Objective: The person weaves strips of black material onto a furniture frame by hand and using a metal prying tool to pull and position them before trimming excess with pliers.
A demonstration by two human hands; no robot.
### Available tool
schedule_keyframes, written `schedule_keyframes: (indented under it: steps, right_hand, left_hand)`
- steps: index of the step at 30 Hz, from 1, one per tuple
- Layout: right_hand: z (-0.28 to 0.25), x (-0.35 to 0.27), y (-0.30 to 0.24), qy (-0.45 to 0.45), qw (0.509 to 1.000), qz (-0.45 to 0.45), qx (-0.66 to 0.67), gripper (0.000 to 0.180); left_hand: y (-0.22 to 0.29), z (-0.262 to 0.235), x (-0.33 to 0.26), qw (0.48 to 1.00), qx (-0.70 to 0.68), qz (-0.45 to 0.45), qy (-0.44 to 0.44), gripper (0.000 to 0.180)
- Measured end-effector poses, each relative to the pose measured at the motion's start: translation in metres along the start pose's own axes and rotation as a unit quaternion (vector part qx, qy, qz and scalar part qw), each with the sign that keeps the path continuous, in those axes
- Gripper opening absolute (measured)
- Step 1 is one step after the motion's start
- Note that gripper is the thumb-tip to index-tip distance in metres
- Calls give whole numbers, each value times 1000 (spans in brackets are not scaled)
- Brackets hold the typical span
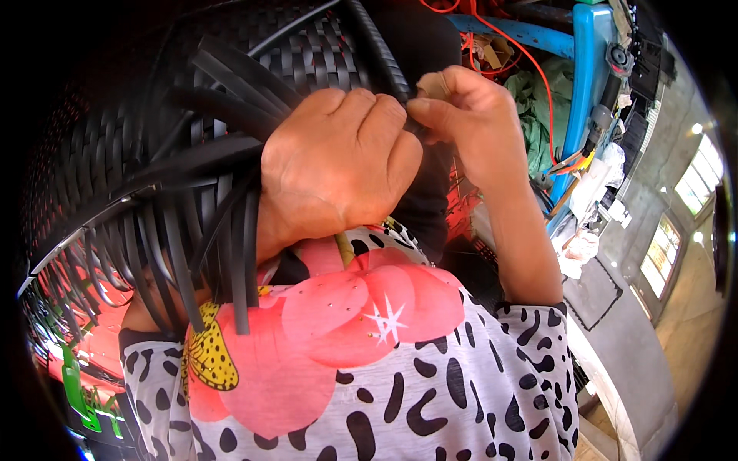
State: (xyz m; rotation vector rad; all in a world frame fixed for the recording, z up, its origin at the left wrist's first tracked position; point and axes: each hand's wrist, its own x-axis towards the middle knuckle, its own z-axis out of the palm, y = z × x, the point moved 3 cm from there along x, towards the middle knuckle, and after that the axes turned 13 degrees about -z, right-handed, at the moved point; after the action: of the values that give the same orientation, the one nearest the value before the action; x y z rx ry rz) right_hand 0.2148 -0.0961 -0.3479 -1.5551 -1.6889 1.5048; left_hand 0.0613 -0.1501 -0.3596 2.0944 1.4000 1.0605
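My left hand (338, 157) is closed in a fist near the middle, back of the hand up. A bundle of flat black plastic strips (250, 81) fans out from its far left side. My right hand (469, 107) is just to the right, thumb and forefinger pressed together, with a tan wrap round one finger. Whatever lies between those fingertips is too small to make out. Both hands sit by a woven black wicker piece (315, 58), close to its strip-wrapped frame bar (377, 46). Loose strip ends (242, 253) hang over my left forearm.
A curved frame edge (100, 215) with many dangling strips runs along the left. At the right stand a blue metal frame (588, 84), a thin red cable (538, 65) and green sheeting (542, 104). Red material and a green object (71, 376) lie at lower left.
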Motion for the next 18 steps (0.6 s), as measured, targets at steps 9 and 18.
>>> schedule_keyframes:
  steps: [9,18]
  right_hand:
    - [14,0,8,123,971,94,183,20]
    - [25,-32,28,158,952,-29,262,13]
  left_hand:
    - [-9,-4,3,1000,4,8,-7,17]
    - [-12,-4,6,1000,14,10,-2,17]
